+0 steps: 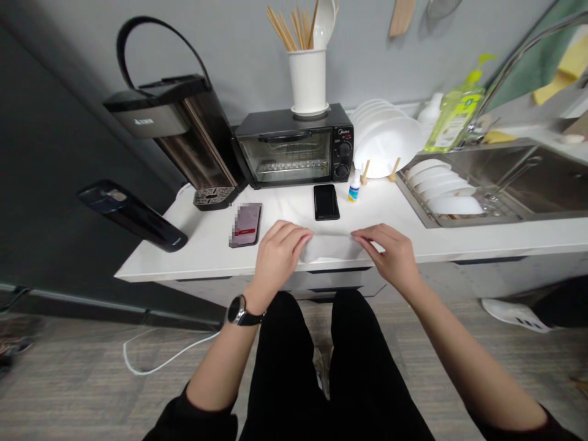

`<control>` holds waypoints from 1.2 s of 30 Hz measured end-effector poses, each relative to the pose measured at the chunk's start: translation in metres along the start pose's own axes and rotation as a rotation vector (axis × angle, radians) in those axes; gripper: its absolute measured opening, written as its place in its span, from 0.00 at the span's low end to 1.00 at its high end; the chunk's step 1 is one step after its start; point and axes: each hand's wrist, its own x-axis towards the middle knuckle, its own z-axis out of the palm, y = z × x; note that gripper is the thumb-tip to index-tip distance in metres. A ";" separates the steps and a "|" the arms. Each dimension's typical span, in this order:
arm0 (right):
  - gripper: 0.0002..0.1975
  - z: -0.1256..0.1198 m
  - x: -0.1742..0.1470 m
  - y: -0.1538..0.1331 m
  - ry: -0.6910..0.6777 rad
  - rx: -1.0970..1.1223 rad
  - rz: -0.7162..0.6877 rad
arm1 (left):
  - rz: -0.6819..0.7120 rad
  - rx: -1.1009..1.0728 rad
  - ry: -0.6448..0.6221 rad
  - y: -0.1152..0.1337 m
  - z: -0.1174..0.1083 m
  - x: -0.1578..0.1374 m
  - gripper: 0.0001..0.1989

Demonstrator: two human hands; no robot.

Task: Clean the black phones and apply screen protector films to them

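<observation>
A thin white sheet point(331, 247), perhaps a tissue or cloth, stretches between my hands above the counter's front edge. My left hand point(281, 248) pinches its left upper corner, and my right hand point(388, 248) pinches the right one. Beyond the sheet lies a black phone point(326, 202), face up. A small white spray bottle point(354, 186) with a blue and yellow label stands just right of it. Left of my left hand rests a second phone point(248, 223) with its screen lit and partly blurred.
Behind stand a toaster oven point(294, 153) with a white utensil holder point(307, 79) on top, a water dispenser point(184, 135) and racked plates point(388, 144). A dark flask point(133, 214) is at left. A sink point(542, 184) with bowls is at right. Another person's shoe point(514, 313) shows on the floor.
</observation>
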 end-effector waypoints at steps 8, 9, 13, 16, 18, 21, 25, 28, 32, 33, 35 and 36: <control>0.09 -0.018 0.060 0.001 0.136 -0.026 -0.055 | 0.100 0.046 0.097 -0.015 -0.031 0.054 0.06; 0.09 -0.019 0.052 0.000 0.128 -0.023 -0.051 | 0.101 0.042 0.093 -0.012 -0.031 0.046 0.06; 0.09 -0.013 -0.006 0.000 -0.045 0.026 0.001 | 0.088 -0.005 -0.102 -0.001 -0.018 -0.011 0.06; 0.09 -0.003 -0.044 0.002 -0.130 0.064 0.083 | 0.027 -0.049 -0.243 0.005 -0.004 -0.046 0.09; 0.09 0.003 -0.050 0.004 -0.131 0.064 0.124 | -0.043 -0.068 -0.249 0.005 0.003 -0.052 0.11; 0.11 0.012 -0.032 0.014 -0.114 0.013 0.171 | -0.138 -0.056 -0.201 -0.007 0.014 -0.035 0.14; 0.14 0.028 0.001 0.041 -0.198 -0.143 0.220 | -0.179 0.032 -0.279 -0.034 0.031 -0.006 0.16; 0.18 0.033 0.003 0.053 -0.240 -0.232 0.227 | -0.167 0.142 -0.299 -0.040 0.036 -0.004 0.16; 0.16 0.028 -0.019 0.043 -0.212 -0.149 0.215 | -0.121 0.049 -0.268 -0.025 0.032 -0.020 0.17; 0.16 0.028 -0.025 0.040 -0.230 -0.116 0.191 | -0.101 0.022 -0.277 -0.022 0.032 -0.024 0.17; 0.16 0.029 -0.035 0.033 -0.277 -0.096 0.134 | -0.028 0.001 -0.345 -0.019 0.036 -0.029 0.19; 0.17 0.030 -0.040 0.031 -0.294 -0.111 0.111 | 0.021 0.005 -0.404 -0.020 0.038 -0.031 0.21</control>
